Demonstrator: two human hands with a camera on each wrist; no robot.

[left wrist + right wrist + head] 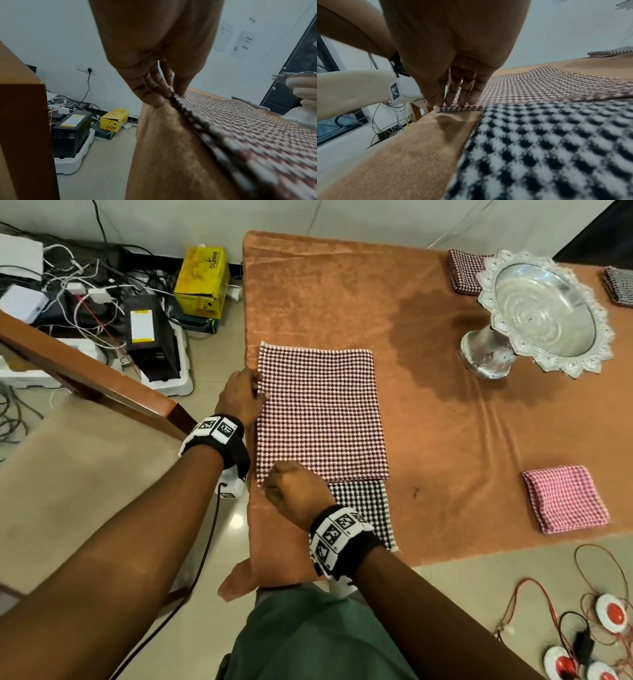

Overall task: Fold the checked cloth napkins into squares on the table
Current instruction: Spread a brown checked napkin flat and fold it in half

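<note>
A red-and-white checked napkin [322, 412] lies flat on the brown-covered table [342, 296], near its left edge. My left hand [260, 392] pinches the middle of the napkin's left edge, thumb on top and fingers beneath [173, 93]. My right hand [270, 491] is at the napkin's near-left corner. Its thumb and forefinger hold the corner [436, 105], and its other fingertips [462, 102] rest on the cloth. A black-and-white checked napkin [363, 511] lies partly under the red one's near edge, close below my right wrist [547, 148].
A silver pedestal bowl [541, 313] stands at the back right. Folded napkins lie around it: pink [565, 498] near right, dark red [464, 272] behind, another [620, 285] far right. A wooden chair [85, 371], boxes and cables [202, 282] crowd the floor left.
</note>
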